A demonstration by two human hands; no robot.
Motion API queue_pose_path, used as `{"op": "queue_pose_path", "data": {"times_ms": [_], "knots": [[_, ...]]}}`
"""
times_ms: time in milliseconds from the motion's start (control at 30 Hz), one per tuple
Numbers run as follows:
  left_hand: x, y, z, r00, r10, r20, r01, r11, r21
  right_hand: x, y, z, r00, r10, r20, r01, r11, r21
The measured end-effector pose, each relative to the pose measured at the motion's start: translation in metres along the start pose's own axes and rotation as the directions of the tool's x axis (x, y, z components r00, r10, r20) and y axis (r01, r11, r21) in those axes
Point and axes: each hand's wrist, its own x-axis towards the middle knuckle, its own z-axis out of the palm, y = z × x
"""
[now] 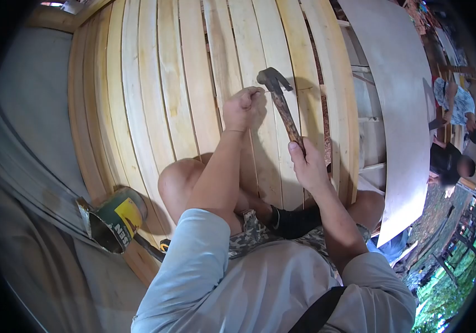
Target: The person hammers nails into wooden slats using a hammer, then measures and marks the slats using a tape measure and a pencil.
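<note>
The hammer is in the air over pale wooden planks, in front of the person, with its dark head away from the body and its claw pointing to the right side of the view. The right hand is closed around the lower end of the worn, spotted handle; the thumb lies along it. The right forearm comes up from the lower right and leans inward to the left.

The left hand is at the left of the hammer head, near it. Its fingers are curled in, and thumb and forefinger pinch a thin nail — it points toward the hammer. Whether the nail touches the hammer or the wood, I cannot tell. The left forearm goes up from the bent elbow, tilting a little to the right.

A green tin lies tilted near the left knee, with its cut opening toward the lower left. On its yellow and green label the letters "SEN" can be read, sideways — perhaps with a T before them; the complete word is not clear. At the far right, two other people are seen, small and blurred.
</note>
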Motion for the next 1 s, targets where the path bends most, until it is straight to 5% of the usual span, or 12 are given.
{"op": "queue_pose_path", "data": {"times_ms": [167,233,367,467,533,667,767,867,1000], "knots": [[0.001,0.005,-0.005,0.999,-0.005,0.038,0.002,0.995,0.096,0.000,0.011,0.009,0.972,-0.210,-0.106,0.204,0.977,-0.064],[0.000,0.002,-0.005,0.996,0.006,0.084,-0.018,0.988,0.154,0.006,0.014,0.009,0.997,-0.073,-0.037,0.066,0.981,-0.181],[-0.002,0.001,0.000,0.998,0.051,-0.026,-0.049,0.996,0.080,-0.006,0.006,0.010,0.996,-0.068,-0.066,0.061,0.993,-0.102],[0.000,0.003,-0.001,1.000,0.004,0.027,-0.007,0.993,0.116,-0.008,0.015,0.017,0.930,-0.318,-0.186,0.317,0.948,-0.034],[-0.001,-0.004,0.000,0.998,-0.021,0.061,0.012,0.989,0.147,0.005,0.027,0.019,0.975,-0.201,-0.091,0.176,0.957,-0.230],[0.000,0.009,-0.005,0.968,-0.220,0.119,0.226,0.973,-0.040,-0.006,-0.002,0.004,0.979,-0.188,-0.082,0.171,0.968,-0.184],[0.006,0.007,-0.015,0.913,-0.299,0.277,0.374,0.885,-0.279,-0.022,-0.026,-0.002,0.940,-0.306,-0.153,0.294,0.951,-0.097],[0.002,0.016,-0.021,0.925,-0.267,0.268,0.350,0.874,-0.336,-0.017,-0.032,-0.007,0.912,-0.384,-0.147,0.374,0.923,-0.092],[0.001,0.013,-0.016,0.933,-0.288,0.214,0.311,0.947,-0.082,0.003,-0.024,-0.003,0.986,-0.156,-0.056,0.144,0.975,-0.168]]}}
